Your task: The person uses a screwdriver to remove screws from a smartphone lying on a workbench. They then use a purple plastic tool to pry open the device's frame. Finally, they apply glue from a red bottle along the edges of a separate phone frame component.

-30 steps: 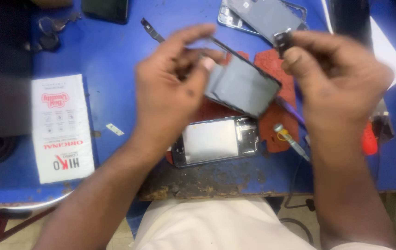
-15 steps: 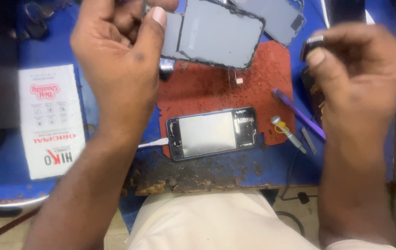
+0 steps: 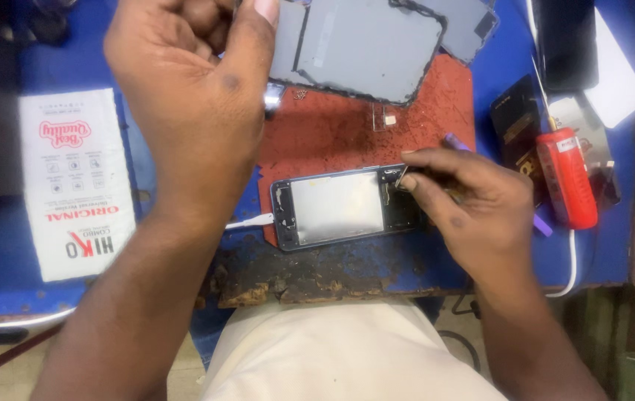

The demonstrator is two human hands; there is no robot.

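At the far left, a white printed paper packet with red markings is lying flat on the blue-painted bench, whose front edge is chipped and rusty. My left hand is hovering above the bench with the wrist bent and the fingers curled in toward the palm, thumb up; it is closed loosely at the edge of a grey rectangular back panel, but I cannot tell whether it is truly gripping it. That panel is lying tilted across the top of a worn red rubber mat.

Lower on the mat, the opened dark-framed phone body is lying flat, long side toward me, showing a pale silvery plate in the middle and darker exposed parts at its right end. A thin white strip is sticking out at its left edge.

My right hand is resting on the phone's right end, fingers pinched together around something small and metallic that I cannot make out. Beyond it, a red cylindrical tool is lying on the bench.
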